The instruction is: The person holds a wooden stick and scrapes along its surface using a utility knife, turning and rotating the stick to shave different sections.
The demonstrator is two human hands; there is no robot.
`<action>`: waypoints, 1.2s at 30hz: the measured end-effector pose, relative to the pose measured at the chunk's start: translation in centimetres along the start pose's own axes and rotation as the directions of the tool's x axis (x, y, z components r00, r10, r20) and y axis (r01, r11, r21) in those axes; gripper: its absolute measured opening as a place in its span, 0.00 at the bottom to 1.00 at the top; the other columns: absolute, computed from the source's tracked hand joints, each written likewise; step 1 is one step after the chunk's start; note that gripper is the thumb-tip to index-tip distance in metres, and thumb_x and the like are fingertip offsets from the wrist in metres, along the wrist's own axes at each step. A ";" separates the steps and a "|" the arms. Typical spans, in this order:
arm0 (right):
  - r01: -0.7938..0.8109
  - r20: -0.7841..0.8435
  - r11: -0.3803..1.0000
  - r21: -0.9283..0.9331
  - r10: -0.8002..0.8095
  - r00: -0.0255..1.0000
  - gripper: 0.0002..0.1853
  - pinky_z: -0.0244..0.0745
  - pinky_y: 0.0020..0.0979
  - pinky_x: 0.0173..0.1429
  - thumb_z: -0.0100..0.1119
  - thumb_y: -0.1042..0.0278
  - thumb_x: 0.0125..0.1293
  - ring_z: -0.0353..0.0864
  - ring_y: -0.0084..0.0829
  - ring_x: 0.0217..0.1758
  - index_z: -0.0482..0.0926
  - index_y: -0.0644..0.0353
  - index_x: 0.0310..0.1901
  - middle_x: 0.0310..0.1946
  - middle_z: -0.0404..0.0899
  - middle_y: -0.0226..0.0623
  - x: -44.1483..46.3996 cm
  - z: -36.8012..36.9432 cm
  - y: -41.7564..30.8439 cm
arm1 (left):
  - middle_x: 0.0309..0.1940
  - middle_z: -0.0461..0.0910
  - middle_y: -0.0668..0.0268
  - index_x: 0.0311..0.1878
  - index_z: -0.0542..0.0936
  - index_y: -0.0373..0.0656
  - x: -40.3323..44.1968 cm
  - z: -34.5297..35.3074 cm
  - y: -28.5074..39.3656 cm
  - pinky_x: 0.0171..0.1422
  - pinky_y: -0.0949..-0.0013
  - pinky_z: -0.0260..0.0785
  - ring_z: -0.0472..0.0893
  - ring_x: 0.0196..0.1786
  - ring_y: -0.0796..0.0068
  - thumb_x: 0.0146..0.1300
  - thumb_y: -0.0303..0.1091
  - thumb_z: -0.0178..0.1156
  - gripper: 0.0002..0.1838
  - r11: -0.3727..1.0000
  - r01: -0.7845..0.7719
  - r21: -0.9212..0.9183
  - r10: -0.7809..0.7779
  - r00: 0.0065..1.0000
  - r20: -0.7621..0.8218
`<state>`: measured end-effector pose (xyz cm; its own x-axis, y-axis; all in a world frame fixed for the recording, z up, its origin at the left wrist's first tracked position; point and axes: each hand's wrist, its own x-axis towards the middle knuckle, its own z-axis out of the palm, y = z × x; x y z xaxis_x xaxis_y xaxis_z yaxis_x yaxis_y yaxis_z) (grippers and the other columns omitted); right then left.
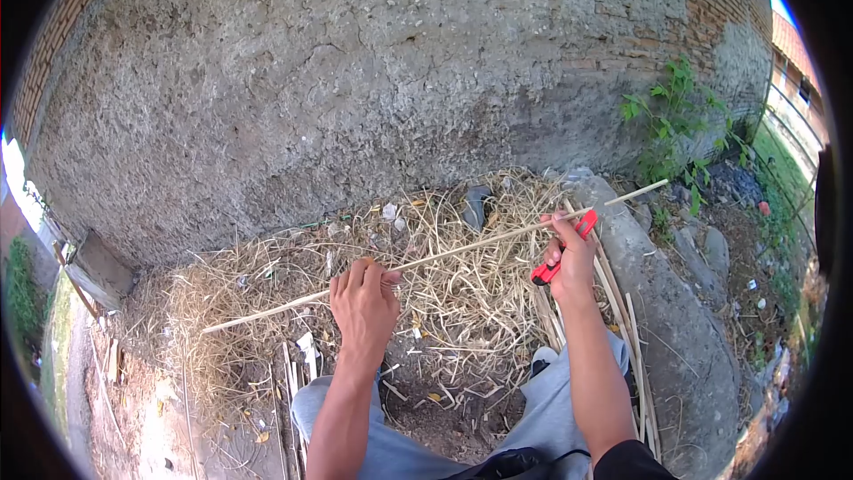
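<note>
A long, thin bamboo strip (471, 249) crosses in front of me, its right end higher than its left. My left hand (362, 295) is closed around the strip left of its middle. Further right, my right hand (570, 253) grips a red and black utility knife (566, 249), and its thumb and fingers also meet the strip. The knife's blade cannot be made out. Below the strip, a heap of pale shavings (471, 293) covers the ground between my hands.
A rough plastered wall (382, 80) rises close ahead. A large stone (657, 320) lies to the right, with several bamboo strips (635, 347) beside my leg. More strips (291, 382) lie by my left knee. A green plant (675, 120) grows against the wall.
</note>
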<state>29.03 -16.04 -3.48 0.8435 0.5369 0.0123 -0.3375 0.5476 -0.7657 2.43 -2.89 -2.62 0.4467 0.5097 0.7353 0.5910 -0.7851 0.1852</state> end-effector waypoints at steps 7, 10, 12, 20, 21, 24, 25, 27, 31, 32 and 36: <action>-0.082 0.013 0.993 0.081 0.081 0.997 0.06 0.58 0.20 0.20 0.62 0.69 0.64 0.61 0.14 0.15 0.77 0.52 0.41 0.42 0.83 0.35 -1.0 0.2 0.5 | 0.36 0.80 0.67 0.32 0.80 0.43 0.6 -0.7 0.1 0.45 0.61 0.65 0.79 0.37 0.64 0.52 0.23 0.66 0.05 0.996 0.003 0.089 0.011 0.989 -0.148; -0.070 0.032 0.995 0.076 0.067 0.997 0.05 0.58 0.20 0.20 0.61 0.69 0.65 0.61 0.14 0.16 0.77 0.53 0.41 0.42 0.82 0.35 -1.2 0.0 0.5 | 0.37 0.80 0.67 0.32 0.80 0.42 0.9 -0.7 -0.2 0.46 0.61 0.65 0.78 0.38 0.64 0.51 0.23 0.66 0.06 0.996 -0.037 0.080 0.050 0.984 -0.171; -0.087 0.031 0.992 0.095 0.084 0.996 0.04 0.58 0.20 0.20 0.60 0.69 0.65 0.61 0.14 0.16 0.77 0.53 0.41 0.42 0.82 0.36 -1.3 -0.1 0.6 | 0.38 0.80 0.66 0.32 0.80 0.41 1.0 -0.8 -0.3 0.47 0.60 0.65 0.78 0.39 0.63 0.51 0.23 0.66 0.06 0.996 -0.060 0.072 0.074 0.977 -0.198; -0.161 0.041 0.984 0.077 0.158 0.987 0.03 0.58 0.20 0.20 0.58 0.66 0.66 0.61 0.13 0.15 0.75 0.49 0.40 0.41 0.81 0.31 -1.7 -0.4 1.0 | 0.41 0.79 0.62 0.33 0.82 0.39 1.1 -0.9 -0.6 0.50 0.59 0.65 0.77 0.41 0.61 0.48 0.20 0.65 0.08 0.992 -0.102 0.075 0.115 0.974 -0.194; -0.162 0.041 0.984 0.071 0.159 0.986 0.03 0.58 0.19 0.20 0.57 0.66 0.66 0.61 0.13 0.16 0.75 0.49 0.40 0.41 0.82 0.31 -1.7 -0.4 1.0 | 0.41 0.79 0.61 0.33 0.82 0.39 1.1 -0.9 -0.7 0.49 0.59 0.65 0.77 0.41 0.61 0.48 0.20 0.65 0.08 0.991 -0.102 0.082 0.116 0.975 -0.189; -0.166 0.016 0.980 0.105 0.165 0.986 0.04 0.59 0.20 0.21 0.58 0.70 0.65 0.61 0.14 0.16 0.75 0.53 0.40 0.41 0.83 0.35 -2.0 -0.1 0.7 | 0.41 0.80 0.62 0.33 0.82 0.38 1.1 -0.9 -1.0 0.50 0.59 0.65 0.78 0.41 0.61 0.48 0.20 0.65 0.08 0.991 -0.099 0.088 0.113 0.978 -0.174; -0.169 0.003 0.980 0.107 0.170 0.985 0.04 0.59 0.20 0.21 0.58 0.69 0.64 0.61 0.15 0.16 0.75 0.53 0.39 0.41 0.83 0.36 -2.0 0.0 0.7 | 0.41 0.80 0.62 0.33 0.82 0.38 1.0 -0.8 -1.1 0.50 0.59 0.65 0.78 0.41 0.61 0.47 0.20 0.65 0.08 0.990 -0.099 0.104 0.117 0.977 -0.179; -0.160 0.000 0.981 0.109 0.161 0.987 0.04 0.59 0.20 0.21 0.58 0.70 0.64 0.61 0.15 0.15 0.75 0.53 0.39 0.41 0.83 0.36 -2.0 0.0 0.8 | 0.40 0.80 0.62 0.33 0.81 0.39 1.1 -0.9 -1.0 0.49 0.59 0.65 0.77 0.39 0.62 0.46 0.20 0.65 0.09 0.986 -0.105 0.132 0.130 0.971 -0.201; -0.105 0.007 0.991 0.088 0.105 0.994 0.04 0.58 0.21 0.20 0.58 0.71 0.64 0.61 0.14 0.15 0.75 0.54 0.39 0.41 0.83 0.37 -2.6 0.5 1.2 | 0.37 0.80 0.63 0.32 0.80 0.39 1.0 -0.9 -1.4 0.49 0.59 0.65 0.77 0.39 0.61 0.46 0.20 0.65 0.09 0.989 -0.079 0.127 0.106 0.969 -0.224; -0.104 0.003 0.991 0.087 0.104 0.995 0.04 0.58 0.21 0.20 0.58 0.71 0.64 0.61 0.14 0.15 0.75 0.54 0.39 0.41 0.83 0.37 -2.9 0.7 1.1 | 0.37 0.80 0.63 0.32 0.80 0.40 1.0 -1.1 -1.5 0.47 0.59 0.65 0.77 0.38 0.61 0.46 0.20 0.65 0.08 0.987 -0.082 0.138 0.114 0.965 -0.238; -0.063 0.039 0.993 0.095 0.059 0.997 0.04 0.56 0.20 0.19 0.62 0.68 0.65 0.59 0.13 0.14 0.77 0.52 0.39 0.41 0.83 0.36 -3.2 0.9 0.8 | 0.36 0.81 0.65 0.30 0.80 0.41 0.9 -1.5 -1.6 0.45 0.60 0.66 0.77 0.36 0.63 0.48 0.20 0.64 0.06 0.981 -0.104 0.164 0.146 0.952 -0.268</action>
<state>25.67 -16.80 -3.56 0.8050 0.5932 -0.0077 -0.4280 0.5717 -0.7000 0.90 -1.73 -1.21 0.3318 0.2763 0.9020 0.6431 -0.7657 -0.0020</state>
